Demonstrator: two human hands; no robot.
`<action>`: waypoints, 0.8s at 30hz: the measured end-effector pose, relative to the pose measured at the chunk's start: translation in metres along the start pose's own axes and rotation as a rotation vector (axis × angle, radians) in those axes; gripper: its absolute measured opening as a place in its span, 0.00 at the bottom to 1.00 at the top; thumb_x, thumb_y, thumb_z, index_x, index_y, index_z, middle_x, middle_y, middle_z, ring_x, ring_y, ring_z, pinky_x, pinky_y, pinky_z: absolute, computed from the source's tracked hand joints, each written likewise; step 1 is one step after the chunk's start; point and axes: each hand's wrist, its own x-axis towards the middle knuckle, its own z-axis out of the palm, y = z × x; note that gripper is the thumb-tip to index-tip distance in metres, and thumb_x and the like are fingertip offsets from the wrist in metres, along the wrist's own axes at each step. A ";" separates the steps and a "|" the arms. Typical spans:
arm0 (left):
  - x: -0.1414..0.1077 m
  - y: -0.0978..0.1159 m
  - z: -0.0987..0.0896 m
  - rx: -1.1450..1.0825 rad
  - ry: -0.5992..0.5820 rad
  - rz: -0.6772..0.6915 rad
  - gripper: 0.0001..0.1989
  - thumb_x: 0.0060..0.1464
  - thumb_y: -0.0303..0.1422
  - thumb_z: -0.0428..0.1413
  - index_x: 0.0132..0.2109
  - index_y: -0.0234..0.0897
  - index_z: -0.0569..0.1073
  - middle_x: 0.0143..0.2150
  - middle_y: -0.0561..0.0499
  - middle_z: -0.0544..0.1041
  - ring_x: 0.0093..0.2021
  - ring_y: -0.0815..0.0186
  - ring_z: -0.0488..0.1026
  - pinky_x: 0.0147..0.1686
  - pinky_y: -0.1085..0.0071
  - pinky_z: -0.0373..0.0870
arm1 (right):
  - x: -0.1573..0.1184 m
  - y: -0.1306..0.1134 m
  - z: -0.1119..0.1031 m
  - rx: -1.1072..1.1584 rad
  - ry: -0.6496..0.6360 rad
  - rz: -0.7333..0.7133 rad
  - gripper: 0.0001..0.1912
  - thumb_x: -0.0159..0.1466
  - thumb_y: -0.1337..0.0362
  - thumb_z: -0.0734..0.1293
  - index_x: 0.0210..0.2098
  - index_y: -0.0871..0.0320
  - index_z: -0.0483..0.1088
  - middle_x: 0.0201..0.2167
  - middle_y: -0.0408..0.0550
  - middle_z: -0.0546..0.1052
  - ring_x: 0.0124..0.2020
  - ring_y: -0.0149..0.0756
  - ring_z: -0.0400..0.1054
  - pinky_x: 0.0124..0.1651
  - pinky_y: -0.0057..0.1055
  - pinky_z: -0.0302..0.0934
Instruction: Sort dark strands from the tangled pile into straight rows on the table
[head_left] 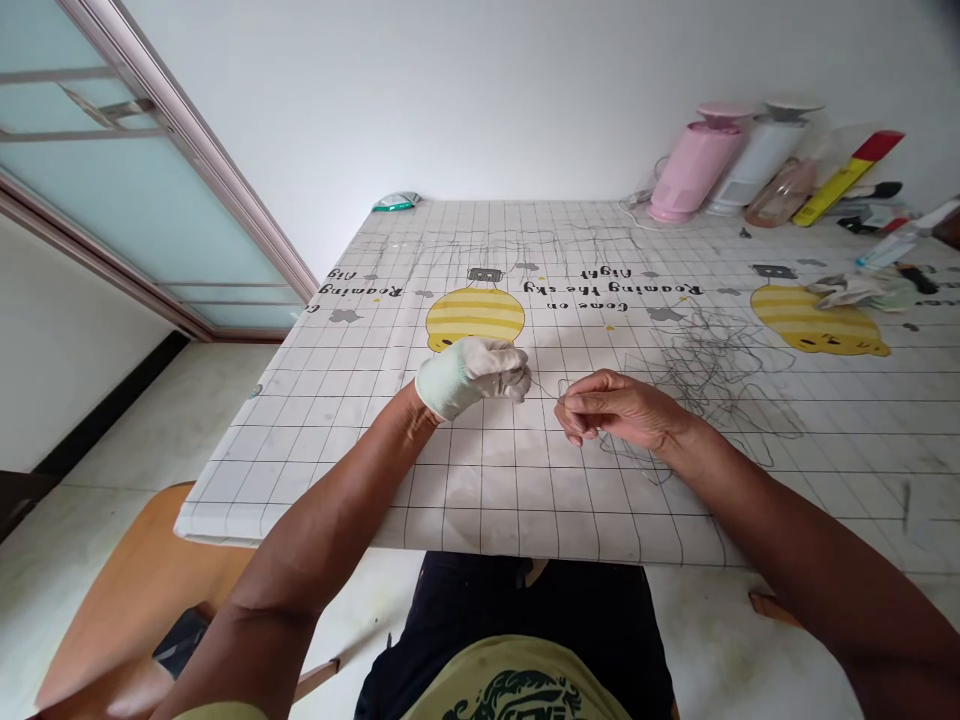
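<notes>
My left hand, in a white work glove with a pale green cuff, is closed over the checked tablecloth. Its fingers pinch a thin dark wire. The wire spans the short gap to my bare right hand, whose thumb and fingers are pressed together on it. Just beyond and right of that hand, a loose tangle of thin wire spreads over the cloth, and my right hand and wrist hide part of it.
Bent thin wires lie across the table's far part. A green-and-white packet sits at the back left corner. At the back right stand a pink cylindrical appliance, a white one and a yellow-red box. Another glove lies nearby.
</notes>
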 end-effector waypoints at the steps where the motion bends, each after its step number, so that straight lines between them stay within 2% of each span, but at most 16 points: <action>1: -0.002 0.000 -0.001 0.056 -0.007 -0.017 0.26 0.55 0.53 0.68 0.24 0.38 0.71 0.25 0.45 0.77 0.27 0.63 0.73 0.29 0.65 0.61 | -0.001 0.000 -0.002 -0.016 -0.010 0.046 0.21 0.71 0.51 0.74 0.26 0.57 0.78 0.25 0.46 0.76 0.28 0.34 0.70 0.33 0.34 0.68; 4: -0.003 -0.003 -0.005 0.140 -0.012 -0.073 0.25 0.57 0.51 0.68 0.24 0.38 0.73 0.27 0.43 0.79 0.28 0.62 0.73 0.29 0.65 0.61 | -0.003 -0.002 -0.004 -0.055 -0.011 0.129 0.19 0.69 0.52 0.76 0.27 0.57 0.80 0.26 0.46 0.79 0.26 0.32 0.71 0.30 0.30 0.66; 6: 0.000 -0.005 -0.006 0.078 0.001 -0.077 0.25 0.56 0.51 0.69 0.25 0.38 0.72 0.27 0.44 0.78 0.28 0.62 0.73 0.31 0.64 0.64 | -0.004 -0.004 -0.003 -0.104 0.014 0.119 0.18 0.71 0.50 0.74 0.32 0.57 0.83 0.28 0.47 0.80 0.26 0.32 0.71 0.30 0.31 0.67; 11: 0.006 -0.003 -0.005 -0.153 0.153 0.001 0.26 0.57 0.48 0.70 0.26 0.39 0.67 0.25 0.51 0.71 0.28 0.65 0.73 0.35 0.65 0.70 | -0.010 -0.012 0.005 -0.263 0.162 -0.051 0.27 0.76 0.42 0.66 0.44 0.58 0.84 0.31 0.49 0.83 0.29 0.36 0.76 0.36 0.36 0.72; 14: 0.005 0.000 -0.005 -0.192 0.184 0.029 0.24 0.59 0.45 0.69 0.26 0.38 0.67 0.26 0.53 0.69 0.28 0.65 0.72 0.35 0.66 0.70 | -0.014 -0.012 0.006 -0.351 0.247 -0.118 0.29 0.78 0.40 0.61 0.51 0.57 0.83 0.33 0.50 0.84 0.33 0.39 0.79 0.41 0.39 0.75; 17: 0.003 0.001 -0.005 -0.196 0.154 0.036 0.24 0.57 0.45 0.70 0.26 0.38 0.67 0.27 0.53 0.68 0.29 0.66 0.71 0.35 0.66 0.69 | -0.015 -0.006 0.006 -0.502 0.309 -0.163 0.25 0.79 0.44 0.62 0.55 0.54 0.81 0.34 0.48 0.85 0.35 0.40 0.80 0.44 0.39 0.76; 20: 0.002 0.001 -0.004 -0.195 0.154 0.040 0.24 0.57 0.45 0.70 0.27 0.38 0.67 0.27 0.53 0.68 0.29 0.66 0.70 0.35 0.67 0.68 | -0.014 0.002 0.007 -0.709 0.357 -0.182 0.18 0.77 0.50 0.67 0.57 0.51 0.80 0.31 0.44 0.83 0.32 0.37 0.78 0.38 0.35 0.74; 24: 0.001 0.002 -0.002 -0.191 0.199 0.028 0.24 0.60 0.45 0.68 0.27 0.39 0.66 0.27 0.53 0.68 0.28 0.67 0.70 0.35 0.67 0.68 | -0.013 0.010 0.010 -0.921 0.340 -0.292 0.16 0.78 0.57 0.66 0.58 0.50 0.81 0.27 0.41 0.80 0.27 0.35 0.75 0.32 0.33 0.71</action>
